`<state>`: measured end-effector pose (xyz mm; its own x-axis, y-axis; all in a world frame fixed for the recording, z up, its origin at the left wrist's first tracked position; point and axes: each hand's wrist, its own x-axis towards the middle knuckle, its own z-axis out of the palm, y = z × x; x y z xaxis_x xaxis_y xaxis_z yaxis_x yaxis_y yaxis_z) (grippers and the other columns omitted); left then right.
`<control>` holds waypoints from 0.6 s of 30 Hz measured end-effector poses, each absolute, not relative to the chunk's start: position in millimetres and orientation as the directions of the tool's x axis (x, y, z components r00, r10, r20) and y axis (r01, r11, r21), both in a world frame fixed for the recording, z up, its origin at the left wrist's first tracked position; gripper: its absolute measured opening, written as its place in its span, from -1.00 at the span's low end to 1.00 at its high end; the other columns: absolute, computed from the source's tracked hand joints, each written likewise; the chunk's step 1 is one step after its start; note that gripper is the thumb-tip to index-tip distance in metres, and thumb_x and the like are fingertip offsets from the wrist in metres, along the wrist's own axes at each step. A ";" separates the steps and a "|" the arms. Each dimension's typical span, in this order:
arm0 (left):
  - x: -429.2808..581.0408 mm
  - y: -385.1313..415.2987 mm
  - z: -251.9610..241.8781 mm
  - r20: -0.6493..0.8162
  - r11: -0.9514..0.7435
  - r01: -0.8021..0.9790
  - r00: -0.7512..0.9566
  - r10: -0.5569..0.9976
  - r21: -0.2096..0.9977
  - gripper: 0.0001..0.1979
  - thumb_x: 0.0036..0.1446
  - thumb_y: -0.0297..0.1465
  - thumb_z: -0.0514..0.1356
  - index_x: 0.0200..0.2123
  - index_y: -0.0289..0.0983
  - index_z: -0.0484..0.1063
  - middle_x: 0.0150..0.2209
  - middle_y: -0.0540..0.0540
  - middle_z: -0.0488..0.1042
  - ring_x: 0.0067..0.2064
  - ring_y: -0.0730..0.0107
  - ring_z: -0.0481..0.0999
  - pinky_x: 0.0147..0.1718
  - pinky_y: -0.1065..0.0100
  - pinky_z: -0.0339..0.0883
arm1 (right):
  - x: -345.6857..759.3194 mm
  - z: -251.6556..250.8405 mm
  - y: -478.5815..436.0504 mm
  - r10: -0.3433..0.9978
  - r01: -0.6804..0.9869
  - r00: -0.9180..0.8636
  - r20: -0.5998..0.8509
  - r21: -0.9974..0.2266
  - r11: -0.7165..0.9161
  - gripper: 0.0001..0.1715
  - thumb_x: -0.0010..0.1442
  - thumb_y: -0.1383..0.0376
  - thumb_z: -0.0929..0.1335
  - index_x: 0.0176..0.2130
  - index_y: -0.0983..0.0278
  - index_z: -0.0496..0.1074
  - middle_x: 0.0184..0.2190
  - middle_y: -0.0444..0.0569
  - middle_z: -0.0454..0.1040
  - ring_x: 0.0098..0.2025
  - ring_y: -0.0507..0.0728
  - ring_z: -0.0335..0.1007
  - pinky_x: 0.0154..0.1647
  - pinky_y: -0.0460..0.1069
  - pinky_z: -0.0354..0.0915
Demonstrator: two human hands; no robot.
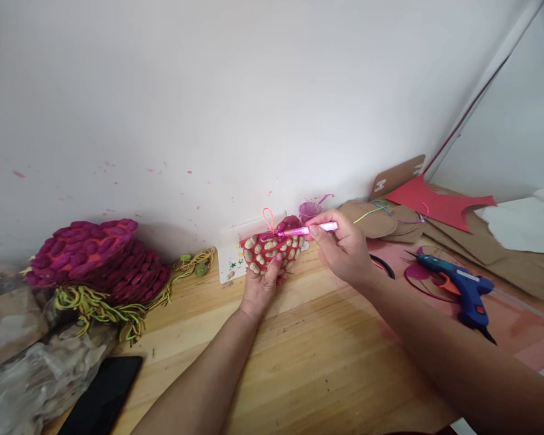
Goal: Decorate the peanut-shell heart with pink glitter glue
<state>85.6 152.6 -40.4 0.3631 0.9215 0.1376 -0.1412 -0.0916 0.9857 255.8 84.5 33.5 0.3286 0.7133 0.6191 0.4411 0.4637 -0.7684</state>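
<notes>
My left hand (260, 287) grips a round red craft piece (274, 249) covered with peanut shells, its thumb on the front. A loop of pinkish-orange cord (268, 219) stands up from the top of the piece. Some shells along its upper edge are coated magenta; the others are bare tan. My right hand (340, 244) pinches a white-handled paintbrush (321, 228), held nearly level. The brush's magenta tip touches the upper shells. Just behind my right hand stands a small clear cup of magenta paint (309, 210).
Stacked magenta peanut-shell pieces (113, 260) with yellow-green cords stand at left, near plastic bags (40, 374) and a black phone (102, 393). A blue glue gun (466, 284), brown cardboard shapes (376, 219) and red paper (435, 196) lie at right. A white wall (236, 103) rises behind.
</notes>
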 end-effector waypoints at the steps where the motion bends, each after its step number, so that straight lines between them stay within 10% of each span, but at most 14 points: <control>1: 85.7 152.6 -40.4 0.138 -0.092 -0.140 0.369 0.919 0.986 -0.49 0.14 0.02 0.31 -0.03 -0.25 0.51 -0.22 -0.18 0.64 -0.38 0.28 0.57 -0.47 0.32 0.47 | 255.5 33.0 84.4 0.708 0.438 0.328 0.625 -0.765 0.473 -0.74 0.34 0.07 0.38 -0.16 0.20 0.46 -0.32 -0.06 0.58 -0.30 0.10 0.52 -0.25 0.01 0.37; 18: 85.5 151.5 -39.8 0.088 -0.041 -0.133 0.372 0.924 0.990 -0.48 0.11 0.04 0.33 -0.04 -0.23 0.52 -0.23 -0.15 0.64 -0.44 0.34 0.52 -0.45 0.31 0.45 | 253.4 34.5 81.8 0.713 0.488 0.274 0.646 -0.732 0.476 -0.81 0.38 0.14 0.34 -0.18 0.20 0.44 -0.34 -0.07 0.55 -0.31 0.10 0.46 -0.25 0.02 0.32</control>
